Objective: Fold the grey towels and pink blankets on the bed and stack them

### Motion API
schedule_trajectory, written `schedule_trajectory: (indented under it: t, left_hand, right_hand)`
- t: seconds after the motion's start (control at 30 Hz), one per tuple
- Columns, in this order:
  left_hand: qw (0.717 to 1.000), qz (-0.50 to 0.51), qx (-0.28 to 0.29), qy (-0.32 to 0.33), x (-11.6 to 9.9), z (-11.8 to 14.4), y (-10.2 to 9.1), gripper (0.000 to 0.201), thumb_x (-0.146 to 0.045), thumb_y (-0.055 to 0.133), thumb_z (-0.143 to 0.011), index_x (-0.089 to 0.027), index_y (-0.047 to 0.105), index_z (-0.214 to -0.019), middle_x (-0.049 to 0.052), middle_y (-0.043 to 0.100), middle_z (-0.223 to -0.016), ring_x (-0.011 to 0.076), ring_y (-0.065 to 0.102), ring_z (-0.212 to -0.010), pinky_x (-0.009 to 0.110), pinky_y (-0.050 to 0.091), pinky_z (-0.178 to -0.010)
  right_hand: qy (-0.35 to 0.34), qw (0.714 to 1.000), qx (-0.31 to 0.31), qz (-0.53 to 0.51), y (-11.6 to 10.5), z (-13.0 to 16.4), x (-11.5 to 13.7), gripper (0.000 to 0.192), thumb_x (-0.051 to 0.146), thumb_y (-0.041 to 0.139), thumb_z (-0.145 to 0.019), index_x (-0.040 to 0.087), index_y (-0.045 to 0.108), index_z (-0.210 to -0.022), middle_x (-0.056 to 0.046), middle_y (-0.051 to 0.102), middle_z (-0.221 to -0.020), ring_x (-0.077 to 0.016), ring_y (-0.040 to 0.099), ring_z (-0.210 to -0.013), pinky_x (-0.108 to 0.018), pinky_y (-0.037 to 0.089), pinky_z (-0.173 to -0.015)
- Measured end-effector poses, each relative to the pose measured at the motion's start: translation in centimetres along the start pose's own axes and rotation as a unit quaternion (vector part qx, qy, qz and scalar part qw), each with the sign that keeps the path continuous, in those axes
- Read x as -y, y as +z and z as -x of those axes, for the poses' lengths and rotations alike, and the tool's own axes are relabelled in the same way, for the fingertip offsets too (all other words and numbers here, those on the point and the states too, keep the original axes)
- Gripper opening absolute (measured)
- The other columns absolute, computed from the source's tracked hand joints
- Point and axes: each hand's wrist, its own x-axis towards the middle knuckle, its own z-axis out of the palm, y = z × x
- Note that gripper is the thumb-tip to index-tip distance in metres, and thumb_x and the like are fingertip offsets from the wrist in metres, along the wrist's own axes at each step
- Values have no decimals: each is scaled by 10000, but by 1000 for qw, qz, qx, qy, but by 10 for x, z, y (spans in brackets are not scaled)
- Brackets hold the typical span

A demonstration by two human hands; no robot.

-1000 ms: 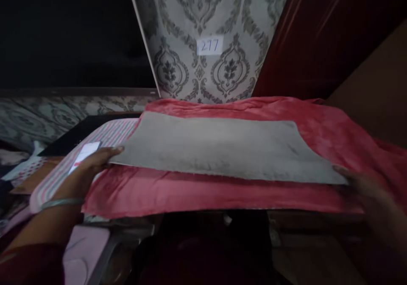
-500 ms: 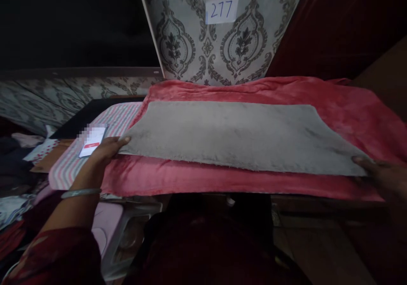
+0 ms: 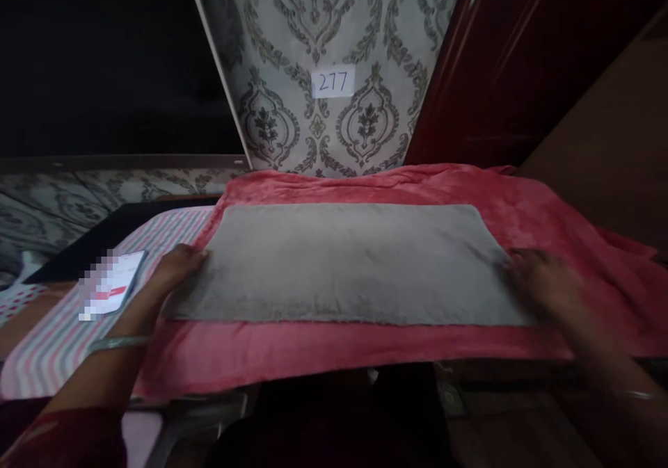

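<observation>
Grey cloth is lying spread out in the head view, its long sides running left to right, over the middle of a red blanket. The blanket is probably serving as a soft underlayer, since its margins are showing along the near and far sides. The left hand is resting at the cloth's left end, fingers partly curled, tips touching the edge; whether they are pinching or only pressing, I cannot tell. The right hand is appearing blurred at the right end, its fingers bending toward the edge, their opening and grip impossible to tell. Sitting at opposite ends, the hands are seemingly holding the cloth flat. Left of them, a phone is lying on a striped board, likely leaving the cloth room.
</observation>
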Motion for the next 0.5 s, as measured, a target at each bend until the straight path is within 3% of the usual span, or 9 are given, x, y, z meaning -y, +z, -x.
schedule_trajectory:
  t: [0.1,0.17,0.27,0.37,0.5]
  left_hand:
    - [994,-48,-63,78,-55,-21,3,532,-423,506,-893,-99,568,-1310,235,655,-1315,375,649,-1183,443,538,-897]
    - [978,-54,-86,183,-98,-35,10,484,-345,503,-911,-110,581,-1326,216,623,-1370,356,600,-1259,444,501,-990]
    - [951,-45,-75,296,-157,-60,22,445,-286,468,-941,-137,596,-1340,166,599,-1420,292,544,-1331,398,435,-1091]
    - [930,-34,-70,361,-196,-85,37,438,-293,445,-959,-121,619,-1323,169,594,-1421,295,533,-1334,416,403,-1123]
    - [910,-16,-59,410,-218,-111,59,415,-337,414,-977,-114,700,-1178,175,683,-1239,293,605,-1197,410,445,-1059]
  right_hand:
    - [-139,986,-10,-93,16,-36,66,412,401,437,-875,235,720,-1125,-175,692,-1208,-353,632,-1167,-541,502,-1027]
    - [-201,971,-9,-132,30,-64,111,416,369,460,-894,205,713,-1181,-160,676,-1264,-324,623,-1195,-523,483,-1065]
    - [-250,953,-15,-170,50,-105,166,409,335,489,-908,199,707,-1227,-141,671,-1296,-304,622,-1201,-516,479,-1069]
    - [-255,951,-2,-178,63,-137,200,397,303,511,-911,195,708,-1239,-130,674,-1300,-300,616,-1213,-502,476,-1069]
    - [-253,947,63,-185,75,-158,214,379,294,514,-932,202,708,-1244,-109,692,-1277,-283,621,-1202,-443,482,-1053]
